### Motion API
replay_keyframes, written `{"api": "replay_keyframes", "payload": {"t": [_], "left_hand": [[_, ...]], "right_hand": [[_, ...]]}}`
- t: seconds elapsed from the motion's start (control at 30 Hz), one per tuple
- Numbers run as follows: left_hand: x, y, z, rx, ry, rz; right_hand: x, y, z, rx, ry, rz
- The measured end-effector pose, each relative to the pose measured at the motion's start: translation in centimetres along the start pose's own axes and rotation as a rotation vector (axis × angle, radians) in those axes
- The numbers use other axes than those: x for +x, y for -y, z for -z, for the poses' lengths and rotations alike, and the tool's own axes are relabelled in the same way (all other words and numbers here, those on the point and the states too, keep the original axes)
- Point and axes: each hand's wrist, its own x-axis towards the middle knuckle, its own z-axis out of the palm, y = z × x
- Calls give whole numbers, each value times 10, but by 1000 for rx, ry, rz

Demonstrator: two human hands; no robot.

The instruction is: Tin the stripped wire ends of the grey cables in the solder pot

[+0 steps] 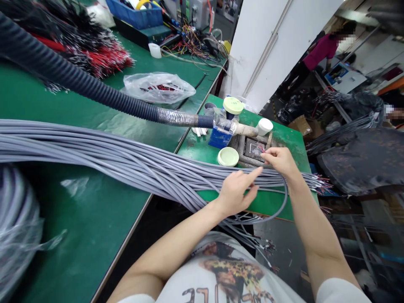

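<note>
Pinched in my right hand is a grey cable, which loops down below the wrist. Its thin coloured wire ends point left over a solder pot with a dark, partly shiny surface. Whether the wires touch that surface I cannot tell. My left hand hovers over the bundle of grey cables, index finger stretched out and thumb apart, with nothing visible in it. A pale round lid lies just beyond the left hand, beside the pot.
A ribbed hose crosses above the table and ends at a nozzle by the pot, next to a blue box. A yellow-lidded jar and a white tub stand behind. A person is in the background.
</note>
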Motion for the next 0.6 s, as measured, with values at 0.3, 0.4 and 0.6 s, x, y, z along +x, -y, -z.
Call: {"api": "replay_keyframes", "payload": {"t": [0.3,0.4,0.6], "left_hand": [[21,1,-17,355,123,306],[-2,-1,-5,320,114,151],[-37,12,4,297,41,109]], "right_hand": [[-14,-13,15,-117,-141,-19],[5,-39,15,-65,-158,-88],[44,-72,3,-5,-119,-182]]}}
